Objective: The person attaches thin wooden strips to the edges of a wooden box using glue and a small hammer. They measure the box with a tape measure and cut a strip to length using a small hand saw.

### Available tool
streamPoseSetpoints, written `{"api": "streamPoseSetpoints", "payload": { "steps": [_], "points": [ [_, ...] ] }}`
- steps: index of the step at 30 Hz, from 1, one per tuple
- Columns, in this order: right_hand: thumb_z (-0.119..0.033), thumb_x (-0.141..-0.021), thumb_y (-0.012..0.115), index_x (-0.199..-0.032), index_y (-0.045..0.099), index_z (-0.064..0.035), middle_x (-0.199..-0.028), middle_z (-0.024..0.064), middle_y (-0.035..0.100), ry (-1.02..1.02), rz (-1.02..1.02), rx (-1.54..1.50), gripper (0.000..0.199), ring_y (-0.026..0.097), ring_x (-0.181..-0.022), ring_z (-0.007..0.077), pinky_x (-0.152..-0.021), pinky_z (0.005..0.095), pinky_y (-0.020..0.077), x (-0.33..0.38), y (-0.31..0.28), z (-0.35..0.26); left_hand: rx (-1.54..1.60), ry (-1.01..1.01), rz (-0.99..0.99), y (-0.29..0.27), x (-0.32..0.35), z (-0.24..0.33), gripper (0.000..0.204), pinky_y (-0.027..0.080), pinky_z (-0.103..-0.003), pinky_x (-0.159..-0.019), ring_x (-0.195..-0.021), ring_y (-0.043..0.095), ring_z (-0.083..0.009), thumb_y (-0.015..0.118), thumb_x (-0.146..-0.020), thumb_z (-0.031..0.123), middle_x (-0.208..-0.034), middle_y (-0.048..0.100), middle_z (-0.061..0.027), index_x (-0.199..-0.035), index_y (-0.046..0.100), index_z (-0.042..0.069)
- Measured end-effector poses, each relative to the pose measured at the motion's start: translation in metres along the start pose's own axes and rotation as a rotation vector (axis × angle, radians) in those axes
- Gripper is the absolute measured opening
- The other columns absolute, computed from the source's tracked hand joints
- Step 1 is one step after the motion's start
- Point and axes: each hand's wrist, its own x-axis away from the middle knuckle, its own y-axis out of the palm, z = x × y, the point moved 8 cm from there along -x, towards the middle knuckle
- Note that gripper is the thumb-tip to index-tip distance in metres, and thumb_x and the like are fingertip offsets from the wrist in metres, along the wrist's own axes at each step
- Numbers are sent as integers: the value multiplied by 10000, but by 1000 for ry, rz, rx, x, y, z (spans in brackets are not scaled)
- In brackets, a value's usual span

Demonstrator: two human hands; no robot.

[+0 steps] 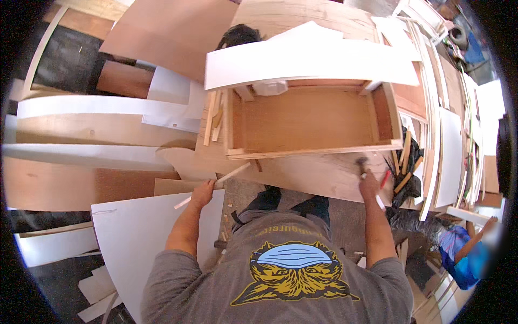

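My left hand (203, 193) is closed round a narrow, pale wooden strip (234, 172), which slants up toward the table. My right hand (369, 185) grips a hammer (362, 161), its dark head held over the right front of the plywood table (324, 174). Beyond both hands rests a shallow wooden box (313, 150), its open side showing a bare brown inside. A long white board (307, 62) lies along the box's far edge. A short brown wood piece (259, 165) lies at the near left of the box.
Wood sticks (406, 156) and black plastic (410, 186) lie right of the box. Large boards are stacked on the left, with a white panel (156, 237) close by my left arm. Long white strips (431, 119) line the right. Another person (469, 256) is at far right.
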Motion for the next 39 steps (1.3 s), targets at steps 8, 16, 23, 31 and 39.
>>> {"api": "streamPoseSetpoints", "payload": {
  "steps": [8,16,23,31,39],
  "points": [
    [-340,-909,677,-1322,525,-5,-1229,277,618,146,537,120,553,623,-1121,415,-963,477,489,-12,-16,18,272,-38,290,-47,-59,-71,258,507,-541,-815,-1087,600,-413,532,-990,163,-1140,619,-195,-1231,540,71],
    [-363,-949,619,-1051,615,0,-829,170,676,384,299,-935,377,599,-532,246,-500,371,484,-19,-36,-29,339,51,844,-146,-170,-37,362,473,-491,-944,-1093,572,-463,647,-915,135,-1146,612,-280,-1219,554,-38],
    [-593,-918,609,-1175,561,-32,-731,122,583,574,534,-1845,619,417,-429,129,-390,276,327,30,-89,-89,1484,365,426,-253,-242,61,762,340,-404,-1146,-1357,477,-261,295,-1047,625,-1471,515,-155,-1518,390,33],
    [-361,-824,771,-920,614,-30,-658,68,569,468,485,-1378,378,454,-437,129,-401,279,349,24,-126,-97,1869,490,242,-302,-268,119,699,373,-397,-1131,-1337,489,-229,329,-1059,565,-1460,512,-108,-1503,390,29],
    [-174,-797,687,-748,656,11,-579,76,588,395,498,-1022,193,520,-422,146,-387,304,391,2,-147,-79,1912,516,343,-294,-267,123,604,430,-375,-1071,-1255,542,-195,412,-1061,491,-1400,555,-84,-1458,449,37]
  ]
}}
